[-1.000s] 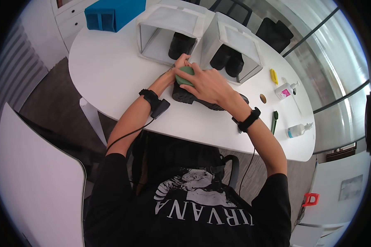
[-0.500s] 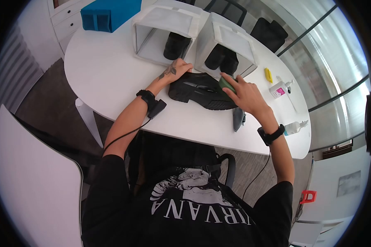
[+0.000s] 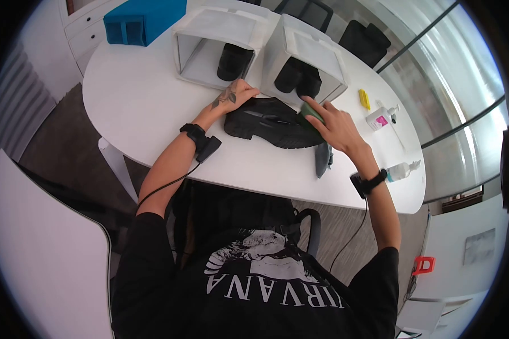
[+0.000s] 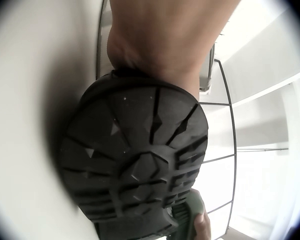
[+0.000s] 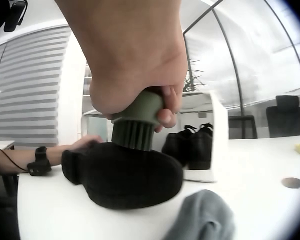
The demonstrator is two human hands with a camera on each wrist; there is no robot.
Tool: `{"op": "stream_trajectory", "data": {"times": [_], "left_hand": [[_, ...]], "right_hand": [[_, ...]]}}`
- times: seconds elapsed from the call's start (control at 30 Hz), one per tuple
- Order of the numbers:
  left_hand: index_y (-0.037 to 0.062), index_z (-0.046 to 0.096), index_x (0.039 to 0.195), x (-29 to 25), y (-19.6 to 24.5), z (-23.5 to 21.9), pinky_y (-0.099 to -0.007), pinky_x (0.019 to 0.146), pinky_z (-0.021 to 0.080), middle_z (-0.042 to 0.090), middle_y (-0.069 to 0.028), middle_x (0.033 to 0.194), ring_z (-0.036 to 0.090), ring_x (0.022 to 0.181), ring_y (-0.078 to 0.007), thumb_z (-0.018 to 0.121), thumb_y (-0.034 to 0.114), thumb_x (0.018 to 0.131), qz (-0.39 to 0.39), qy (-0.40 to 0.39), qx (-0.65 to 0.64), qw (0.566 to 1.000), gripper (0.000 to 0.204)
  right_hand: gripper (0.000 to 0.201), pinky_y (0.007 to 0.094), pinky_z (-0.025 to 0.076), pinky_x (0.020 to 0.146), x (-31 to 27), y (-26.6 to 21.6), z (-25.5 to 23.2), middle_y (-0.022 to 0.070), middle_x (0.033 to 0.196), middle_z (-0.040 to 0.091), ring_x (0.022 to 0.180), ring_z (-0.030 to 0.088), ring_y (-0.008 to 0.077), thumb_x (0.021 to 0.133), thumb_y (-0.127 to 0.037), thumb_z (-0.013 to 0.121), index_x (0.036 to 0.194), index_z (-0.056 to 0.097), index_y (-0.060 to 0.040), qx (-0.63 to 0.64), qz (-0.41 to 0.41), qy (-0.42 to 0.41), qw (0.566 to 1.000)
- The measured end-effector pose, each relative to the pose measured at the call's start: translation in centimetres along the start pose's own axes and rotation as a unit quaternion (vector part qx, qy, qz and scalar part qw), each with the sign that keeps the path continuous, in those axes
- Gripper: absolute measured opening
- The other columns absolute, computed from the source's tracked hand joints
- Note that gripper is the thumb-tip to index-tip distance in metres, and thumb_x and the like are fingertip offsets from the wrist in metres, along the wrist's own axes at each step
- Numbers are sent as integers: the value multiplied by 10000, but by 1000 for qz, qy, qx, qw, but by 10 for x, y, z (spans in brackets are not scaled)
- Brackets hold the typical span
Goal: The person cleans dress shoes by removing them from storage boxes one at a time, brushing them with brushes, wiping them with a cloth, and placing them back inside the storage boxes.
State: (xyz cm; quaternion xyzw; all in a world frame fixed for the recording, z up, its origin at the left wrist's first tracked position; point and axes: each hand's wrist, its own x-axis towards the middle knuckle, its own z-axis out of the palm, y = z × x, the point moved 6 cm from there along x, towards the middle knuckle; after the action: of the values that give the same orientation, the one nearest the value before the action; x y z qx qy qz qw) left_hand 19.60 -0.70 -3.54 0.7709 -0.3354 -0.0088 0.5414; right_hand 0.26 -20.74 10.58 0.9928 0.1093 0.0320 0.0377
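Note:
A black shoe (image 3: 271, 124) lies on its side on the white table, its sole facing me. My left hand (image 3: 236, 96) grips it at the heel end, with the fingertips hidden behind the shoe. The treaded sole (image 4: 140, 150) fills much of the left wrist view. In my right hand (image 3: 342, 129) is a green brush (image 3: 311, 112), pinched between thumb and fingers. Its bristles (image 5: 132, 134) press on the toe part of the shoe in the right wrist view.
A grey cloth (image 3: 323, 160) lies by the shoe's toe. Behind stand two white open-fronted boxes (image 3: 220, 25) with black shoes (image 3: 298, 76) inside. A blue case (image 3: 144, 25) sits at far left. Right are a yellow item (image 3: 364, 99), a pump bottle (image 3: 380, 118) and a spray bottle (image 3: 401, 170).
My right hand has carried the brush from the heel end rightward to the toe, where it has stayed over the last half second. My left hand still holds the heel end.

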Motion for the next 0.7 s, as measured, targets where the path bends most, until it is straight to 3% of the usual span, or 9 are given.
{"op": "stream_trajectory", "data": {"times": [0.03, 0.1, 0.33, 0.4, 0.43, 0.53, 0.6, 0.67, 0.7], "left_hand": [[-121, 509, 777, 0, 1, 0, -378, 559, 357, 294, -79, 620, 355, 597, -113, 686, 353, 931, 1, -5, 3, 1000, 529], [-128, 654, 852, 0, 1, -2, -409, 679, 481, 516, -257, 645, 536, 596, -290, 640, 388, 939, -20, -13, 29, 999, 524], [-99, 685, 972, 0, -9, 4, -431, 803, 504, 688, -285, 864, 686, 840, -383, 512, 329, 1026, 16, -29, 45, 998, 464], [-62, 673, 1124, -10, -11, -3, -447, 865, 506, 675, -286, 995, 671, 988, -407, 466, 288, 1068, 33, 66, 80, 994, 410], [1, 663, 1243, -10, -25, -2, -459, 915, 509, 656, -268, 1101, 643, 1089, -419, 439, 273, 1096, 63, 31, 89, 994, 381], [59, 664, 1291, -5, -42, 1, -460, 935, 514, 648, -238, 1136, 625, 1105, -428, 434, 247, 1104, 79, 27, 80, 993, 351], [18, 689, 1225, -1, -29, 2, -427, 920, 523, 687, -207, 1093, 668, 1053, -369, 475, 291, 1087, 131, -6, 162, 978, 373], [-7, 713, 1087, -1, -29, 8, -319, 895, 487, 680, -112, 1026, 650, 969, -190, 493, 374, 1072, -82, -12, -133, 988, 440], [-7, 713, 1087, 1, -28, 7, -319, 895, 487, 680, -112, 1026, 650, 969, -190, 493, 374, 1072, -82, -13, -134, 987, 440]], "right_hand": [[531, 507, 548, 762, 9, -10, -1, 239, 1007, 640, 799, 677, 450, 1093, -494, 454, 1557, 491, -239, 4, 4, 2, 1000], [521, 486, 566, 722, 26, -39, -1, 244, 1028, 650, 756, 689, 422, 1088, -508, 458, 1526, 522, -233, -35, -69, 24, 997], [525, 454, 573, 679, 71, -83, 20, 240, 1051, 663, 717, 700, 386, 1087, -513, 461, 1529, 517, -237, -46, -142, 51, 987], [538, 453, 570, 666, 73, -87, 24, 233, 1044, 668, 703, 695, 382, 1082, -520, 469, 1539, 501, -238, -27, -143, 75, 986], [542, 449, 576, 662, 75, -91, 27, 236, 1077, 653, 701, 690, 384, 1083, -527, 465, 1553, 489, -258, -36, -159, 83, 983], [548, 438, 579, 648, 72, -87, 24, 236, 1109, 636, 691, 684, 376, 1081, -530, 475, 1567, 478, -276, -48, -181, 93, 978], [550, 432, 576, 639, 61, -78, 21, 233, 1107, 634, 682, 681, 366, 1077, -526, 489, 1566, 480, -275, -52, -190, 86, 977], [557, 425, 571, 628, 42, -66, 14, 219, 1106, 628, 656, 673, 342, 1074, -519, 509, 1576, 468, -282, -71, -211, 64, 973], [557, 425, 571, 628, 33, -62, 11, 219, 1106, 628, 656, 673, 342, 1074, -519, 509, 1576, 468, -282, -72, -210, 64, 973]]}}
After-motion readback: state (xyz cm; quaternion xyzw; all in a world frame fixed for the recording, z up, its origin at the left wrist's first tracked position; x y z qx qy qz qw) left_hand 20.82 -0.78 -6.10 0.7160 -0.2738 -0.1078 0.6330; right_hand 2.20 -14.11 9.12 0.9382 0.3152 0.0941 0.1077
